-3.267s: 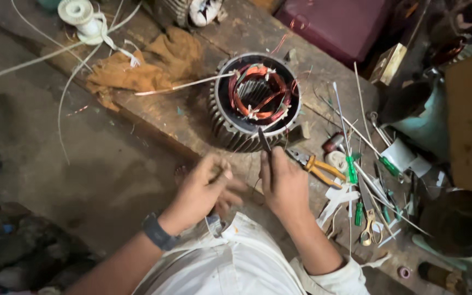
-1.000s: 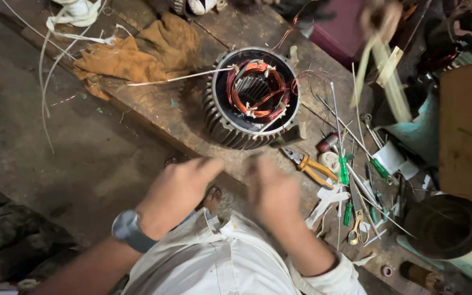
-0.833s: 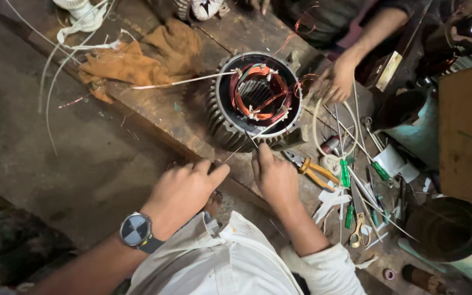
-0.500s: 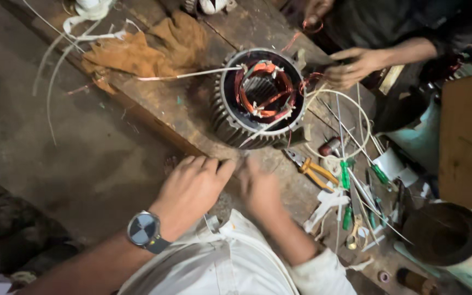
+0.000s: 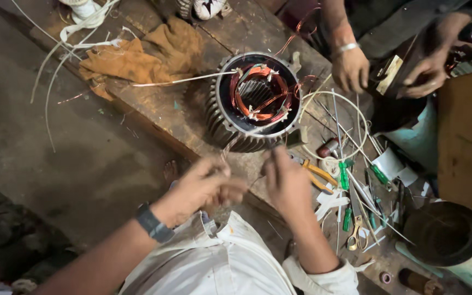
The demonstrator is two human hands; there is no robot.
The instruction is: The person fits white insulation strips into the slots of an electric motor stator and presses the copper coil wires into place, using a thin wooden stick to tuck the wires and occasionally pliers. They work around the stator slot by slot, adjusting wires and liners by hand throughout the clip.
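1. Copper coils, orange-red and glossy, sit looped inside a round ribbed metal motor shell (image 5: pixel 253 104), which stands open-end up on a worn, scratched wooden bench (image 5: pixel 154 109).
2. Left hand (image 5: pixel 208 186), watch on the wrist, is near the bench's front edge just below the shell; fingers curled in together, seemingly pinching a thin wire. Motion blur, so the grip can't be told for sure.
3. Right hand (image 5: pixel 286 183) is just beside the left, fingertips bunched and pointing up toward the shell's lower rim; it seems to pinch a thin strand that reaches the rim. Blurred too.
4. Crumpled tan rag (image 5: pixel 143 54) lies on the bench left of the shell; a thin pale strip runs from it to the shell's top.
5. Pliers (image 5: pixel 318 175) with orange handles lie right of the right hand, beside green-handled screwdrivers (image 5: pixel 345 175), scissors (image 5: pixel 354 235) and loose white scraps.
6. White stiff wire loop (image 5: pixel 334 125) lies right of the shell.
7. Another person's hands (image 5: pixel 350 68), top right, hold a dark boxy part.
8. White cord (image 5: pixel 77 27) trails off the bench, top left.
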